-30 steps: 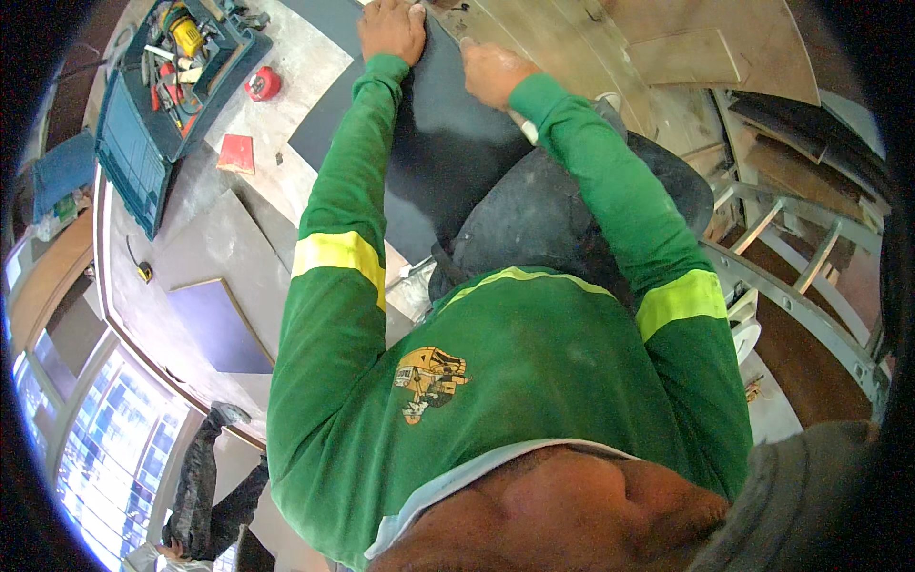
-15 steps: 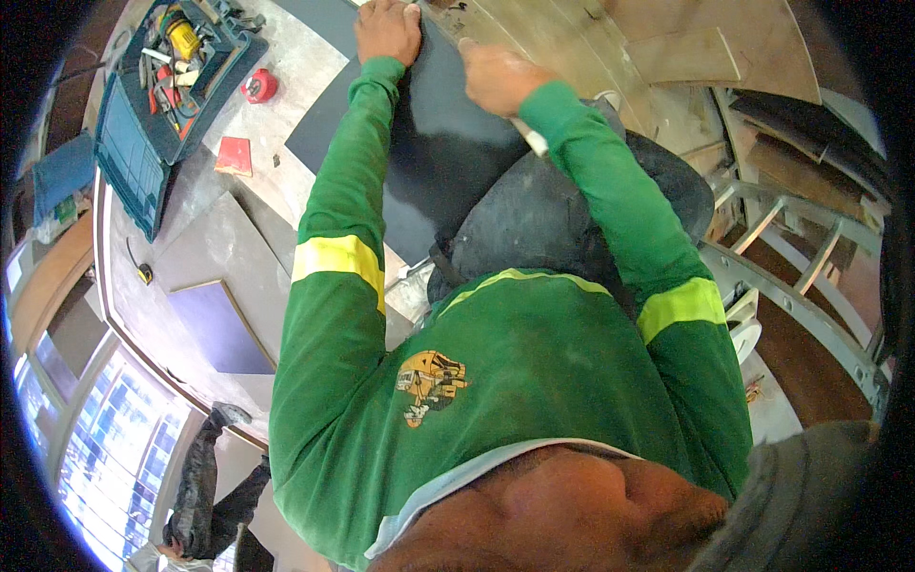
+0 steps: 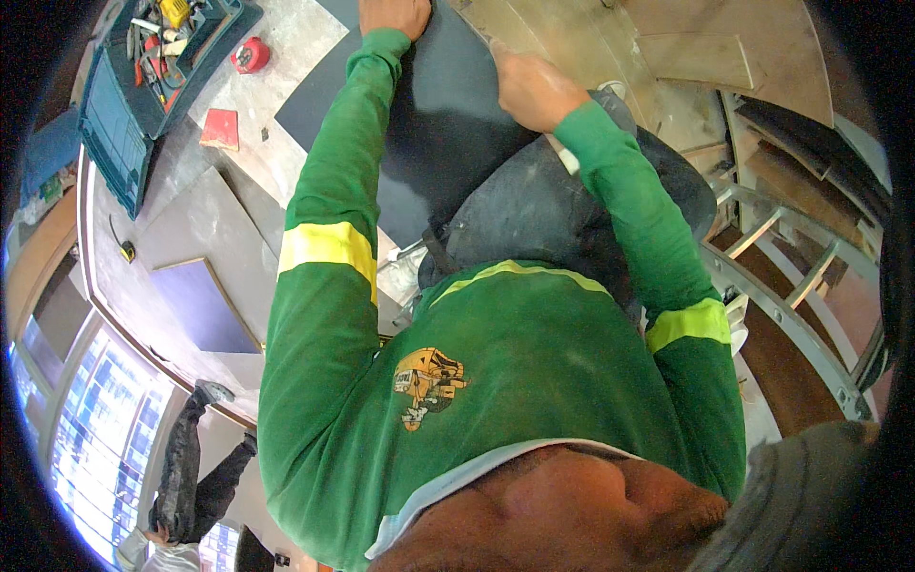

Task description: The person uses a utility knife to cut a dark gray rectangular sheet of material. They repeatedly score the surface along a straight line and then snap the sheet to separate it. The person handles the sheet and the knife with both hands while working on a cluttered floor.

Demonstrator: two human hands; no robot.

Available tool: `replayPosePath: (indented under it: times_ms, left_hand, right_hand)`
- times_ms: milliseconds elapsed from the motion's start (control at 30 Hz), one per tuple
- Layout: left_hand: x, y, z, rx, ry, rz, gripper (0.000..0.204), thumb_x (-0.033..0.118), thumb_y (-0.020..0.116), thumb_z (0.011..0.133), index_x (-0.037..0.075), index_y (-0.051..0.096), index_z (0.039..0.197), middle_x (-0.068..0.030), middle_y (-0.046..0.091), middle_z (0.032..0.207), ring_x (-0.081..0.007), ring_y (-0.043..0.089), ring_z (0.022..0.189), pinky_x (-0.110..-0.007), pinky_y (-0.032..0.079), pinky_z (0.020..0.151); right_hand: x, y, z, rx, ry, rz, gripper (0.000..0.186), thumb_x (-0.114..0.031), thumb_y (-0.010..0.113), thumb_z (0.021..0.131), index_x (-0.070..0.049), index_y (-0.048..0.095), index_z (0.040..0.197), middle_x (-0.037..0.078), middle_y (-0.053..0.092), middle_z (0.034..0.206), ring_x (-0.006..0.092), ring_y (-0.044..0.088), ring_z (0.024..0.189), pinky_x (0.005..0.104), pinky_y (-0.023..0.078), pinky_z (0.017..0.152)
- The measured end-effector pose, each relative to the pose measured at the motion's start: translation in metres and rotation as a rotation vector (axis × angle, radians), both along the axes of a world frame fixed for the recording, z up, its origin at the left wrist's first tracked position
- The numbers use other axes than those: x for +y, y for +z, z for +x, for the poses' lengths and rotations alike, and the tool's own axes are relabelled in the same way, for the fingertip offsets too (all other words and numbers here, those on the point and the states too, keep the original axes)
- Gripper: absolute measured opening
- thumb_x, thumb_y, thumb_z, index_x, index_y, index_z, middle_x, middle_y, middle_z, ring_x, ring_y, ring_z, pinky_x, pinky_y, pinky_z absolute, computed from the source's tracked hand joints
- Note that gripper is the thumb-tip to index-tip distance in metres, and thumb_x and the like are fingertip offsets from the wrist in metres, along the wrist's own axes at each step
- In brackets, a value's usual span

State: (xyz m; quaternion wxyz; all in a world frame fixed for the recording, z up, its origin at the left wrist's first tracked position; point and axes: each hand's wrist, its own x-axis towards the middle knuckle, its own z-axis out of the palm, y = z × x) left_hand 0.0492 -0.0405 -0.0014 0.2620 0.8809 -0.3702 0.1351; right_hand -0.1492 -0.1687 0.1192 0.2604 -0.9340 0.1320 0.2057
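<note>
The step in hand looked like steadying a large flat dark-grey panel [image 3: 419,124], which lay on the pale stone-like worktop [image 3: 286,57]. The left hand [image 3: 393,13] pressed flat at its far edge; the right hand [image 3: 529,88] was curled on its right edge. A next move would call for firm, even pressure. The left fingertips were cut off, and whether the right hand pinched anything could not be told.

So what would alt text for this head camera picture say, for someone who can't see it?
A person in a green long-sleeved shirt presses the left hand and the right hand onto a dark flat panel. An open tool case and a red tape measure lie to the left.
</note>
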Motion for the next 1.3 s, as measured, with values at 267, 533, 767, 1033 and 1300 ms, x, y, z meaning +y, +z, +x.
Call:
replayPosePath:
  times_ms: [267,533,767,1033,1300]
  left_hand:
    - [-0.016,0.025,0.003,0.064,0.018,0.057,0.03,0.029,0.053,0.102,0.005,0.071,0.101,-0.0148,0.064,0.112,-0.038,0.055,0.114,-0.051,0.044,0.097]
    - [-0.007,0.0,0.008,-0.026,0.047,0.002,0.031,0.031,0.053,0.102,0.005,0.071,0.1,-0.0145,0.065,0.112,-0.0371,0.056,0.112,-0.05,0.045,0.096]
    - [-0.006,0.006,0.009,-0.081,-0.001,0.042,0.027,0.028,0.053,0.101,0.006,0.07,0.101,-0.0149,0.065,0.109,-0.0385,0.056,0.11,-0.049,0.046,0.094]
    - [0.001,-0.015,0.007,-0.168,-0.003,-0.074,0.024,0.026,0.055,0.101,0.006,0.069,0.102,-0.0155,0.064,0.108,-0.0383,0.056,0.109,-0.05,0.046,0.094]
    - [-0.008,0.0,0.002,-0.122,0.002,0.006,0.028,0.028,0.053,0.101,0.005,0.07,0.103,-0.0141,0.065,0.111,-0.037,0.056,0.112,-0.05,0.045,0.096]
  right_hand:
    - [-0.01,-0.027,0.011,0.041,0.033,-0.023,0.043,-0.014,0.049,0.095,0.009,0.054,0.131,0.036,0.069,0.114,0.051,0.068,0.11,0.0564,0.055,0.095]
    - [0.0,0.026,-0.021,0.0,0.016,-0.013,0.045,-0.007,0.05,0.093,0.007,0.054,0.135,0.036,0.07,0.107,0.0518,0.069,0.102,0.0583,0.055,0.09]
    - [-0.004,-0.025,-0.017,0.069,0.041,-0.049,0.046,-0.012,0.044,0.098,0.012,0.051,0.135,0.036,0.069,0.114,0.0521,0.068,0.107,0.0585,0.054,0.095]
    - [-0.002,0.026,-0.038,0.067,0.063,-0.039,0.045,-0.005,0.049,0.092,0.01,0.051,0.135,0.036,0.07,0.107,0.0522,0.068,0.104,0.0561,0.054,0.093]
    - [-0.001,-0.016,-0.041,0.043,0.078,-0.072,0.048,-0.01,0.05,0.094,0.01,0.05,0.138,0.036,0.069,0.113,0.0524,0.069,0.105,0.0581,0.054,0.094]
